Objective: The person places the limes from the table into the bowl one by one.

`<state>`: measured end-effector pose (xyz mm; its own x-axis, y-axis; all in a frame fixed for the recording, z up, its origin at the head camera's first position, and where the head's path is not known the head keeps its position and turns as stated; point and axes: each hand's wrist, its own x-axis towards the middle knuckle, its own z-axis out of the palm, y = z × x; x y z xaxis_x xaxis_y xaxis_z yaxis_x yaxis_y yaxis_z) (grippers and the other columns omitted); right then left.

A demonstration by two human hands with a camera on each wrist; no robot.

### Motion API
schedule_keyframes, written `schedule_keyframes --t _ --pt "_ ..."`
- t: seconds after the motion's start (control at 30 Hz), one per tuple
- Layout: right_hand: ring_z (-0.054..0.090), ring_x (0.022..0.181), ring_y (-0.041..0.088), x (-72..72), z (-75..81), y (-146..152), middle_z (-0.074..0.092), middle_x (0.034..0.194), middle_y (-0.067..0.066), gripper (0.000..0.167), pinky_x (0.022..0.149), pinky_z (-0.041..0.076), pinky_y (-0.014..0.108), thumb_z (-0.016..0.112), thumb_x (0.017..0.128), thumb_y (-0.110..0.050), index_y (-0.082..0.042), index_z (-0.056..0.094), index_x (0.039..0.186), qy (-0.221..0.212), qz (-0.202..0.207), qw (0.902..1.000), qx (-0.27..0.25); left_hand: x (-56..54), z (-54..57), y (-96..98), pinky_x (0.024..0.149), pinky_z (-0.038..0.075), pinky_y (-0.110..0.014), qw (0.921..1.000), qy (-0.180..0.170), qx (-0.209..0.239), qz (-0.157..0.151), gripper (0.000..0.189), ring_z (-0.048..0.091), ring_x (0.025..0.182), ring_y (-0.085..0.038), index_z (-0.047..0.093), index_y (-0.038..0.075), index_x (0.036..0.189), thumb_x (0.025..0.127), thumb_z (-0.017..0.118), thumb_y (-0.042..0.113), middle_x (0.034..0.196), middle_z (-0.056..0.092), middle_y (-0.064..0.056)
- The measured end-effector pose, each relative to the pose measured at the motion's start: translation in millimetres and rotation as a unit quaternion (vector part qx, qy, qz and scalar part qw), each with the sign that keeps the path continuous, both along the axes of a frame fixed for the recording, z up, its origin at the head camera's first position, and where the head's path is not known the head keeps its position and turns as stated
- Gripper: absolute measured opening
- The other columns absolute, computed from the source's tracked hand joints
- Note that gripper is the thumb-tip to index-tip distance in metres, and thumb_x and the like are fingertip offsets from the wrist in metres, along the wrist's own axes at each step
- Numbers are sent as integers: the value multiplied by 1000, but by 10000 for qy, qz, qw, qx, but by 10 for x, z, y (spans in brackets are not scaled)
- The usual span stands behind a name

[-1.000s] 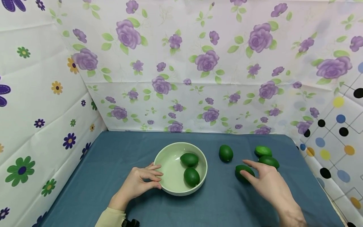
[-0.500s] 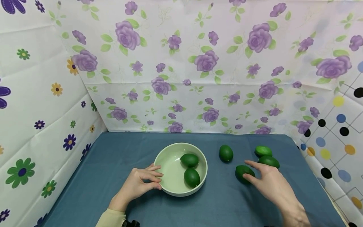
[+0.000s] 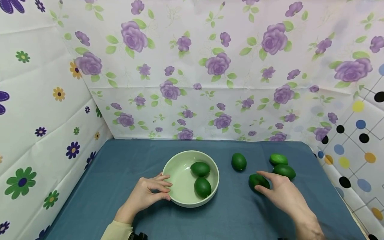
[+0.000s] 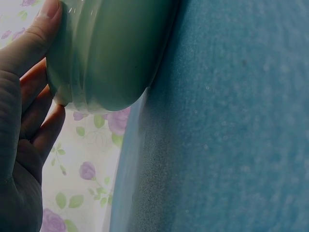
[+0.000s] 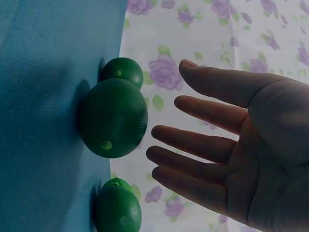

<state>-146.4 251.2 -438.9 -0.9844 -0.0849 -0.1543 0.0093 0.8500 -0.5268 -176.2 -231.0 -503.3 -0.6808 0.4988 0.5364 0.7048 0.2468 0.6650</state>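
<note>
A pale green bowl (image 3: 181, 195) stands on the blue cloth, with one lime (image 3: 200, 169) at the back and another lime (image 3: 202, 187) at the front inside it. My left hand (image 3: 151, 190) holds the bowl's left rim, its fingertips over the edge. In the left wrist view the thumb (image 4: 36, 36) lies against the rim. My right hand (image 3: 285, 191) hovers beside a dark green lime (image 3: 257, 181) on the cloth. Its fingers (image 5: 193, 140) are spread and nearly straight, apart from that lime (image 5: 113, 118) in the right wrist view.
A lime (image 3: 239, 162) lies between the bowl and the right hand. Two more limes, one brighter (image 3: 278, 159) and one darker (image 3: 284, 171), lie close together behind that hand. Flowered sheets (image 3: 192, 110) wall the blue-covered table (image 3: 132, 153) at the back and sides.
The right hand shifts only slightly beside the nearest lime. The left hand, the bowl and the limes stay where they were.
</note>
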Motion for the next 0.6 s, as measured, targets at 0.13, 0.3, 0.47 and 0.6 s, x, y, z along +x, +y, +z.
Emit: schedule_keyframes --t 0.13,0.3,0.47,0.6 --pt "72 110 35 -32 -46 -1 68 139 20 68 81 63 53 78 98 -47 -12 60 154 -44 87 9999 48 -4 -3 -4 124 42 -42 9999 -111 -18 22 17 70 122 -43 88 9 94 78 94 13 105 82 -10" --pt "60 131 47 -53 -105 -16 61 148 22 69 98 58 63 77 100 -47 -10 59 155 -74 149 9998 85 -9 -9 -6 124 42 -41 9999 -101 -24 21 17 70 122 -44 88 9 94 79 94 14 105 82 -8" --pt "54 135 52 -66 -120 -16 55 153 27 70 101 55 68 76 100 -47 -9 57 155 42 141 9996 225 -6 5 -1 124 42 -40 10000 13 -5 -12 17 70 122 -41 87 8 94 79 94 11 105 82 -11" --pt "51 137 57 -82 -131 -16 48 156 33 69 99 53 72 76 102 -43 -8 55 157 87 121 9994 297 -2 19 3 123 42 -43 10000 -65 -17 -11 17 70 122 -43 88 9 94 79 94 13 105 82 -12"
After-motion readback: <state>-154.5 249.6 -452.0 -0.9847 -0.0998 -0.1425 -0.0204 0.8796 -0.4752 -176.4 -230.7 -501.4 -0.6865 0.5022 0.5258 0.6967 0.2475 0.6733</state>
